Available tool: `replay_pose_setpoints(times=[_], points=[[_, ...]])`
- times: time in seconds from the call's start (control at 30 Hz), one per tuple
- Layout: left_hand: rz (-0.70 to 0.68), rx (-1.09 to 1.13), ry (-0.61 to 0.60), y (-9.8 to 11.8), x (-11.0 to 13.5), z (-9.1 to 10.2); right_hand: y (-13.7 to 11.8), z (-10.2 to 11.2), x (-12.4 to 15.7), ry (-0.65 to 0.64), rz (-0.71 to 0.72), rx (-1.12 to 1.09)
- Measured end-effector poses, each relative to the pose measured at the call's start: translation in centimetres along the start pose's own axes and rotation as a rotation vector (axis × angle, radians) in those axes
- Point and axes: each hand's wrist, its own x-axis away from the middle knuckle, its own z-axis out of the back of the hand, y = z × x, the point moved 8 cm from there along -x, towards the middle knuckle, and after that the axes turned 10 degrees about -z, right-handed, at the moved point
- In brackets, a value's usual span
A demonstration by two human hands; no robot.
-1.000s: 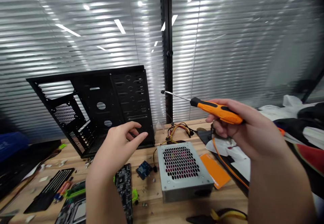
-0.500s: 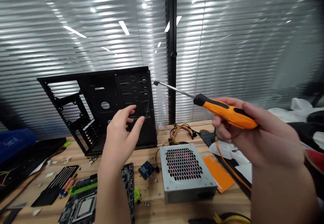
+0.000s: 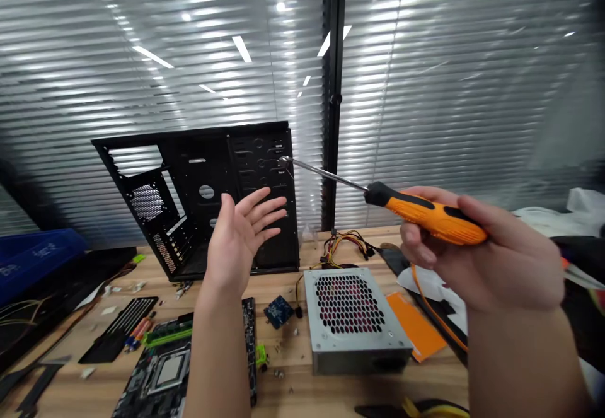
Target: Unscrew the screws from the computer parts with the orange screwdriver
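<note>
My right hand [image 3: 482, 257] is closed around the orange and black handle of a screwdriver [image 3: 430, 216], its shaft pointing left. At the tip sits a small dark and silvery piece [image 3: 284, 162] whose kind I cannot make out. Palm up and fingers spread, my left hand [image 3: 246, 229] holds nothing; it is raised below and left of the tip. Behind it stands a black computer case [image 3: 215, 166] with its open side facing me. Partly hidden by my left forearm, a motherboard [image 3: 167, 367] lies on the wooden table [image 3: 288, 399].
A grey power supply [image 3: 357, 307] with bundled cables [image 3: 347, 241] sits right of centre, beside an orange card [image 3: 416, 326]. Near it lies a small blue circuit board [image 3: 278, 311]. A blue bin [image 3: 42, 254] is at far left, and a blinds-covered window [image 3: 425, 90] stands behind.
My left hand has turned from fingers curled toward the case to palm up with fingers spread. The screwdriver stays in my right hand. The whole view has shifted slightly.
</note>
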Motion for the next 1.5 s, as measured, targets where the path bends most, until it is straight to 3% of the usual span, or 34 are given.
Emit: replay_pose_setpoints(times=[0.23, 0.47, 0.97, 1.5], points=[[0.094, 0.303, -0.194, -0.9, 0.6, -3.0, 0.7, -0.7, -0.4, -0.038, -0.019, -0.024], [0.141, 0.464, -0.192, -1.0, 0.8, -4.9, 1.2, -1.0, -0.9, -0.029, -0.028, 0.011], [0.371, 0.494, -0.009, -3.9, 0.2, -4.2, 1.3, -0.6, -1.6, 0.045, -0.026, -0.048], [0.400, 0.472, 0.010, -4.4, -0.2, -2.9, 2.0, 0.1, -2.0, 0.083, -0.070, -0.096]])
